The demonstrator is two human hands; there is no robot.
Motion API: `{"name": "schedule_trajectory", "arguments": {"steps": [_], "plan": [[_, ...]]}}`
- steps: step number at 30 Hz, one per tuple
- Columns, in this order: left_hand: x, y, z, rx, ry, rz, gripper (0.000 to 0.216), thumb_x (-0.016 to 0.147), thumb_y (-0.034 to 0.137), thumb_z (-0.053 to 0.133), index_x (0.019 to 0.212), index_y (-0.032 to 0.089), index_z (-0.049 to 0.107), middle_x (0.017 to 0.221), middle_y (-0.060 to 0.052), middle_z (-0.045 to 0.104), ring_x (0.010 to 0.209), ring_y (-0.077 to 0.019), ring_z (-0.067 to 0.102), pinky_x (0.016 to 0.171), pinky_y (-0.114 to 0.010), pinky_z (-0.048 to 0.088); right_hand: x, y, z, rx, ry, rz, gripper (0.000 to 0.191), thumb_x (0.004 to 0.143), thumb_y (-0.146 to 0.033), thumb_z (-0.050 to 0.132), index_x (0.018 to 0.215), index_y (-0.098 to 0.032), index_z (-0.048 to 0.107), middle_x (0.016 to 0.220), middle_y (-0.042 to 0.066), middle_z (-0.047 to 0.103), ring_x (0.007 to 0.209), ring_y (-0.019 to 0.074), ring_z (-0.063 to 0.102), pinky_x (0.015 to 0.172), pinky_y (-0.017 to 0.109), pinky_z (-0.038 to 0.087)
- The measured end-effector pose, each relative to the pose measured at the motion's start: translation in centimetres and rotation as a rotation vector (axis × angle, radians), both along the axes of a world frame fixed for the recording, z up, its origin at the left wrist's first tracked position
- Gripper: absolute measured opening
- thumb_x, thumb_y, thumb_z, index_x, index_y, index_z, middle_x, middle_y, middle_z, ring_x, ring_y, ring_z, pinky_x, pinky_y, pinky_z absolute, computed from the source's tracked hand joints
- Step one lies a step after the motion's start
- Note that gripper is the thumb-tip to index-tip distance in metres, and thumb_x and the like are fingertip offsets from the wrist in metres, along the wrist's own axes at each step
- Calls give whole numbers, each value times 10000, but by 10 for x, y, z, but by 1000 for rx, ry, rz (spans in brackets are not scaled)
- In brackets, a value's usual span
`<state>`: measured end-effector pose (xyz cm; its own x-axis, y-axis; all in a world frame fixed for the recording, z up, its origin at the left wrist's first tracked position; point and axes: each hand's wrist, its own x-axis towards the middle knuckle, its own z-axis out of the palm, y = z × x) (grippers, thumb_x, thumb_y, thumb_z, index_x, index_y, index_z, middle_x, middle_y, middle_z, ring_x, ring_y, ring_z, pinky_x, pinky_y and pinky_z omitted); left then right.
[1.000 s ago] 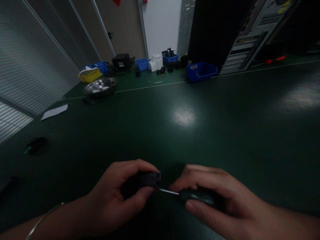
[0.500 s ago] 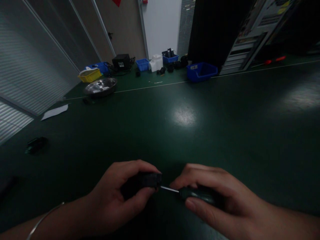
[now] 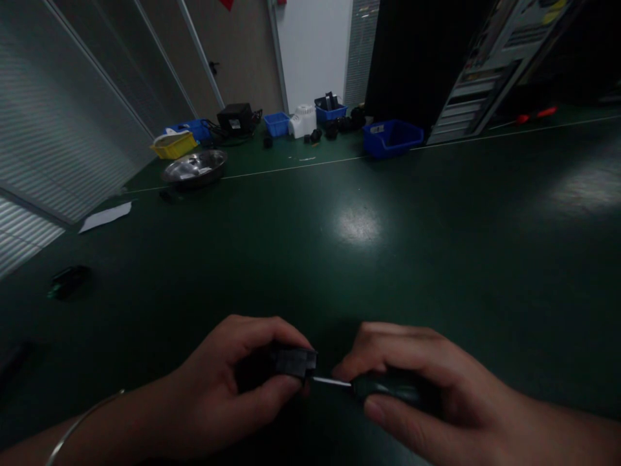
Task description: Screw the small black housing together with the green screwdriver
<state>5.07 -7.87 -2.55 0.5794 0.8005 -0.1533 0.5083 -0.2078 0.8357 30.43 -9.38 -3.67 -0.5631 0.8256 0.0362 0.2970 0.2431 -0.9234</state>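
My left hand [image 3: 228,382] pinches a small black plastic block [image 3: 292,362] between thumb and fingers, its squared end facing right. Part of the block is hidden in the palm. Wrapped round the dark handle of a screwdriver [image 3: 388,387] is my right hand [image 3: 436,382], its thumb and forefinger towards the shaft. The thin metal shaft points left, and its tip meets the lower right end of the block; whether it sits inside an opening I cannot tell. Both hands are just above the green tabletop [image 3: 272,259].
At the back stand a metal bowl [image 3: 194,169], a yellow tray [image 3: 173,145], a black power box [image 3: 235,120], a white plastic part [image 3: 303,121] and a blue bin [image 3: 392,139]. A dark object [image 3: 68,282] and white paper [image 3: 105,216] lie at left.
Both hands, with the block and screwdriver, have shifted slightly down in view. The block has tilted a little, and the screwdriver tip stays at its end.
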Motion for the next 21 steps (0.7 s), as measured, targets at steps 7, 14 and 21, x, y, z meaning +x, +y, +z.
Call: {"name": "schedule_trajectory", "arguments": {"steps": [7, 14, 21], "plan": [[-1, -3, -3, 101, 31, 7, 189, 837, 207, 615, 1008, 238, 689, 795, 11, 727, 668, -154, 658, 623, -226, 504, -8, 5, 11, 75, -6, -60, 143, 845, -304, 700, 966, -280, 772, 806, 42, 749, 756, 218, 717, 627, 264, 589], [-1, -6, -9, 223, 11, 19, 223, 839, 195, 620, 1046, 264, 669, 853, 9, 733, 713, -164, 675, 633, -220, 505, -19, 11, 19, 94, -8, -61, 161, 843, -362, 710, 962, -283, 783, 811, 49, 749, 781, 226, 719, 646, 268, 595], [-1, 1, -1, -54, -36, 0, 185, 856, 190, 606, 1020, 239, 677, 795, 26, 732, 672, -140, 663, 611, -207, 505, -2, 0, 2, 43, 1, -23, 160, 844, -175, 651, 938, -259, 750, 858, 38, 752, 751, 201, 718, 619, 246, 561]]}}
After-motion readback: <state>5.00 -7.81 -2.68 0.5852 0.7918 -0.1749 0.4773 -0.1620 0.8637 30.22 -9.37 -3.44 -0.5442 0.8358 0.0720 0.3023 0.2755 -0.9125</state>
